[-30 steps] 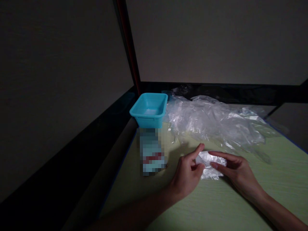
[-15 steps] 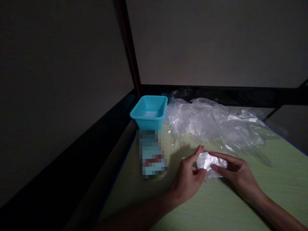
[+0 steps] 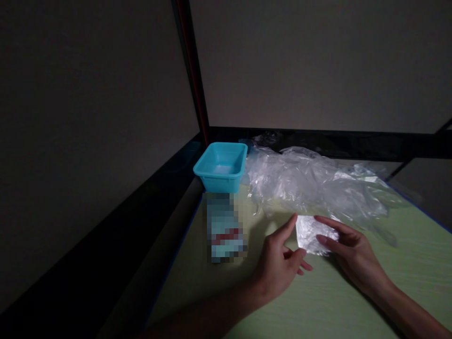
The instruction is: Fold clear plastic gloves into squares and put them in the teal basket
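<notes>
A folded clear plastic bag (image 3: 310,230), a small shiny square, is held between my hands above the table. My right hand (image 3: 356,252) pinches its right side, thumb on the near face and index finger along the top edge. My left hand (image 3: 278,266) spans the left edge, index fingertip at the upper corner and thumb at the lower one; its other fingers curl below the thumb. Behind the hands lies a heap of loose, crumpled clear plastic bags (image 3: 300,174).
A turquoise plastic basin (image 3: 221,183) stands at the table's far left corner. In front of it lies a flat, pixelated item (image 3: 226,230) with a red band. The light green table (image 3: 399,268) has a blue edge, and walls rise behind and to the left.
The bag has turned flatter toward me and moved slightly right and up, now a neater square. My left thumb has shifted to its lower corner, and more left fingers show below.
</notes>
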Demonstrator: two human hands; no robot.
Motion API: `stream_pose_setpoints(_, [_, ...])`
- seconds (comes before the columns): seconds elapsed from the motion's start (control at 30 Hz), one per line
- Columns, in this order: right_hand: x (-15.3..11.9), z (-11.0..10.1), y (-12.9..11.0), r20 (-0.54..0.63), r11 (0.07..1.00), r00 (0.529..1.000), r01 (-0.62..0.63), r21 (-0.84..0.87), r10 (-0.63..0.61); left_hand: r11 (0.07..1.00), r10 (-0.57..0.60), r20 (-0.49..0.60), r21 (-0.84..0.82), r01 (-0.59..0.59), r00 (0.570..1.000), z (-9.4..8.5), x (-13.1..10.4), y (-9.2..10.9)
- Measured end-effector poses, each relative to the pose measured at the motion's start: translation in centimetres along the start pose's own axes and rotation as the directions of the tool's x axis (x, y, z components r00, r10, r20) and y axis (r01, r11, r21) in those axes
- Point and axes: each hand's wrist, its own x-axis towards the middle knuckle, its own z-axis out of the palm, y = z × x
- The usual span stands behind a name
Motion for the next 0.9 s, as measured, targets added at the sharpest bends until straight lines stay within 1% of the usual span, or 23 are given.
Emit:
stream_pose_setpoints(0.07, [0.1, 0.1, -0.3, -0.020, 0.998, 1.000, -0.022, 0.056, 0.023, 0.990, 0.109, -0.011, 0.089, -0.107, 0.994, -0.2, -0.3, 0.2])
stream_pose_setpoints(0.1, [0.2, 0.1, -0.4, -0.027, 0.997, 0.999, -0.033, 0.074, 0.036, 0.967, 0.197, -0.011, 0.170, -0.192, 0.980, -0.5, -0.4, 0.5])
stream_pose_setpoints(0.13, [0.3, 0.1, -0.5, -0.032, 0.996, 0.998, -0.042, 0.085, 0.045, 0.916, 0.306, -0.005, 0.275, -0.293, 0.952, -0.9, -0.5, 1.0])
stream_pose_setpoints(0.17, [0.3, 0.1, -0.5, -0.037, 0.995, 0.998, -0.045, 0.090, 0.049, 0.826, 0.426, 0.011, 0.404, -0.393, 0.905, -1.6, -0.4, 1.6])
stream_pose_setpoints(0.2, [0.4, 0.0, -0.4, -0.038, 0.995, 0.998, -0.046, 0.090, 0.049, 0.699, 0.536, 0.043, 0.539, -0.471, 0.843, -2.4, -0.3, 2.3])
stream_pose_setpoints(0.23, [0.5, 0.0, -0.4, -0.038, 0.995, 0.998, -0.044, 0.089, 0.047, 0.546, 0.637, 0.061, 0.669, -0.505, 0.769, -3.4, -0.1, 3.1])
stream_pose_setpoints(0.27, [0.5, 0.0, -0.3, -0.037, 0.996, 0.998, -0.041, 0.085, 0.044, 0.406, 0.712, 0.052, 0.783, -0.471, 0.700, -4.5, 0.2, 3.9])
stream_pose_setpoints(0.3, [0.5, -0.1, -0.1, -0.034, 0.996, 0.999, -0.040, 0.078, 0.043, 0.376, 0.734, 0.021, 0.821, -0.431, 0.679, -5.8, 0.6, 4.7])
stream_pose_setpoints(0.37, [0.6, -0.1, 0.1, -0.024, 0.997, 0.999, -0.041, 0.064, 0.042, 0.355, 0.751, -0.045, 0.868, -0.346, 0.659, -8.5, 1.4, 6.1])
stream_pose_setpoints(0.43, [0.6, -0.2, 0.3, -0.012, 0.998, 0.999, -0.039, 0.051, 0.039, 0.321, 0.751, -0.073, 0.909, -0.267, 0.656, -10.9, 2.2, 6.9])
stream_pose_setpoints(0.5, [0.6, -0.4, 0.5, 0.003, 0.998, 0.999, -0.038, 0.042, 0.038, 0.286, 0.730, -0.075, 0.936, -0.204, 0.679, -12.6, 2.7, 7.1])
stream_pose_setpoints(0.53, [0.6, -0.5, 0.5, 0.008, 0.998, 0.999, -0.042, 0.042, 0.042, 0.270, 0.716, -0.075, 0.946, -0.177, 0.694, -13.1, 2.8, 7.1])
stream_pose_setpoints(0.6, [0.6, -0.6, 0.6, 0.016, 0.998, 0.999, -0.052, 0.046, 0.052, 0.242, 0.680, -0.070, 0.961, -0.133, 0.730, -13.6, 2.9, 6.7])
stream_pose_setpoints(0.7, [0.6, -0.9, 0.7, 0.007, 0.998, 0.999, -0.053, 0.040, 0.053, 0.212, 0.627, -0.065, 0.973, -0.089, 0.776, -13.6, 2.8, 6.1])
stream_pose_setpoints(0.8, [0.5, -1.0, 0.8, -0.003, 0.997, 0.998, -0.064, 0.035, 0.065, 0.198, 0.595, -0.072, 0.978, -0.059, 0.800, -13.6, 2.8, 5.8])
stream_pose_setpoints(0.9, [0.4, -1.1, 0.8, -0.010, 0.994, 0.995, -0.094, 0.050, 0.095, 0.188, 0.565, -0.054, 0.980, -0.065, 0.823, -13.8, 3.0, 5.6])
